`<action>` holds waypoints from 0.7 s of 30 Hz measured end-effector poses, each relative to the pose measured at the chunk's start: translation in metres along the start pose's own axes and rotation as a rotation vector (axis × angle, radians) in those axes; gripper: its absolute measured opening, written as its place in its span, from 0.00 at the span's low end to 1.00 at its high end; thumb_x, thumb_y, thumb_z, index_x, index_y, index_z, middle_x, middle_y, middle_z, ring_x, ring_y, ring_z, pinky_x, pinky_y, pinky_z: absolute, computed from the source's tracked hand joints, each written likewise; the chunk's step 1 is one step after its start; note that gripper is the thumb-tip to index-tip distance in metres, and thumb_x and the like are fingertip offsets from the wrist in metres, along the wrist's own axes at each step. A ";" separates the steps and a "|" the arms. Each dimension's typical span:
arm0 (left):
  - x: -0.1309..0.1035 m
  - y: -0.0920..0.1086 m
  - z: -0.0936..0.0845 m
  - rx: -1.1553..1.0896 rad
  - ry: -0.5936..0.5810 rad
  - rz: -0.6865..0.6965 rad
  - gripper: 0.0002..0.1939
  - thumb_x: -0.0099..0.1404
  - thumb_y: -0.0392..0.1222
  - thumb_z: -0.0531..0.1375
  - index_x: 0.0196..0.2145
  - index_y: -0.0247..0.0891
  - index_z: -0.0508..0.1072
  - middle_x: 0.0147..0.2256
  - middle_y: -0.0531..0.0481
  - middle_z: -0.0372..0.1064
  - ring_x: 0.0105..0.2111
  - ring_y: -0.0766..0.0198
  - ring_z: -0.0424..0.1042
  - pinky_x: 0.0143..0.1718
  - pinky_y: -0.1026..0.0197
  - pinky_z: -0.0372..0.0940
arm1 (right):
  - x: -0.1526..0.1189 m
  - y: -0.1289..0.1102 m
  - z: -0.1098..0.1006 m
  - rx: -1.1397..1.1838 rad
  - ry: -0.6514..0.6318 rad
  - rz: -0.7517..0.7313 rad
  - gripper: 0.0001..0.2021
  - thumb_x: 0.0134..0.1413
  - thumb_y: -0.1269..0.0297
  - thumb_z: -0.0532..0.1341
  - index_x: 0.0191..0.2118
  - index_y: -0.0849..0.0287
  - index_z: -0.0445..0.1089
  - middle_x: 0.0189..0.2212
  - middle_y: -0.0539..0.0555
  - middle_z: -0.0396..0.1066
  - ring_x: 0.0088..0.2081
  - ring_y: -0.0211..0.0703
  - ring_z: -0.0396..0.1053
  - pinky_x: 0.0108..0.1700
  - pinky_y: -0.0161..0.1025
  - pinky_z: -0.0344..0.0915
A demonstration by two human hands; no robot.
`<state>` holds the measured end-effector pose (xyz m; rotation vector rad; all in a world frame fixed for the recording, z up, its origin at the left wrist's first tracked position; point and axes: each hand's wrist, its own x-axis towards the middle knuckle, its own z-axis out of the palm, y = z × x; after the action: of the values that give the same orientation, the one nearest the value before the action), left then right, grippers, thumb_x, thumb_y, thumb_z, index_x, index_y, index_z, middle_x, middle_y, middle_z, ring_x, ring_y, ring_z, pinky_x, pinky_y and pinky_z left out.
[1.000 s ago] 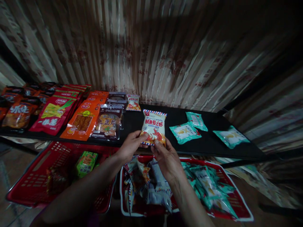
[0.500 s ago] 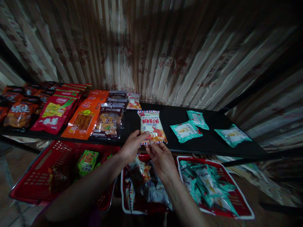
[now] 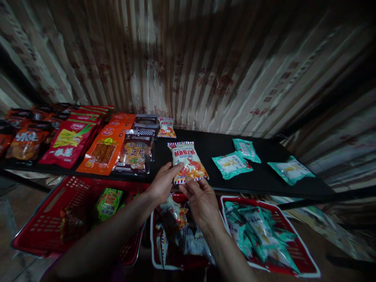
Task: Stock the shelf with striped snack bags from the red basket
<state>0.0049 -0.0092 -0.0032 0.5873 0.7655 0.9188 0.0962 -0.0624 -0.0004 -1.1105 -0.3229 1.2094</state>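
Observation:
A white and orange snack bag (image 3: 189,158) with striped ends is held over the front of the black shelf (image 3: 202,147). My left hand (image 3: 164,182) grips its lower left side, thumb on the front. My right hand (image 3: 201,197) is closed on its bottom edge, fingers partly behind it. A similar bag (image 3: 166,127) stands behind at the back of the shelf. Dark potato-chip packs (image 3: 135,152) lie just left of my left hand. Teal packets (image 3: 232,164) rest on the shelf to the right.
Orange packs (image 3: 104,150), red packs (image 3: 69,139) and black-orange bags (image 3: 25,145) line the shelf's left. Below are a left red basket (image 3: 38,231), a middle basket (image 3: 153,243) of mixed bags and a right basket (image 3: 305,250) of teal packets. Corrugated sheeting (image 3: 188,70) rises behind.
The held bag has moved slightly down and tilted its top to the left, with both hands still on it. The view has shifted slightly.

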 end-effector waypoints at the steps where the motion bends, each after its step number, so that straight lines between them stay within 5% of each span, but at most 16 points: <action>1: 0.000 -0.001 0.000 0.000 -0.001 0.005 0.13 0.54 0.45 0.65 0.36 0.36 0.72 0.34 0.44 0.75 0.32 0.59 0.74 0.34 0.60 0.67 | 0.000 0.000 0.000 -0.004 -0.004 -0.002 0.19 0.23 0.64 0.75 0.27 0.57 0.69 0.22 0.43 0.70 0.23 0.33 0.68 0.30 0.35 0.71; 14: -0.003 0.007 0.002 -0.002 -0.023 0.088 0.15 0.52 0.40 0.65 0.38 0.33 0.72 0.37 0.43 0.75 0.34 0.61 0.73 0.40 0.59 0.66 | 0.004 -0.006 -0.006 0.003 0.016 -0.073 0.17 0.30 0.56 0.74 0.27 0.57 0.71 0.25 0.45 0.71 0.26 0.31 0.68 0.30 0.29 0.67; 21: 0.000 0.005 0.000 -0.072 -0.058 0.095 0.14 0.51 0.37 0.65 0.37 0.31 0.72 0.37 0.42 0.76 0.37 0.58 0.74 0.45 0.56 0.64 | 0.014 -0.012 -0.012 0.063 0.049 -0.131 0.16 0.29 0.61 0.75 0.24 0.56 0.69 0.25 0.43 0.71 0.28 0.30 0.67 0.33 0.29 0.65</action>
<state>0.0029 -0.0065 0.0004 0.5884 0.6541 1.0085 0.1172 -0.0561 -0.0011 -1.0472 -0.3132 1.0686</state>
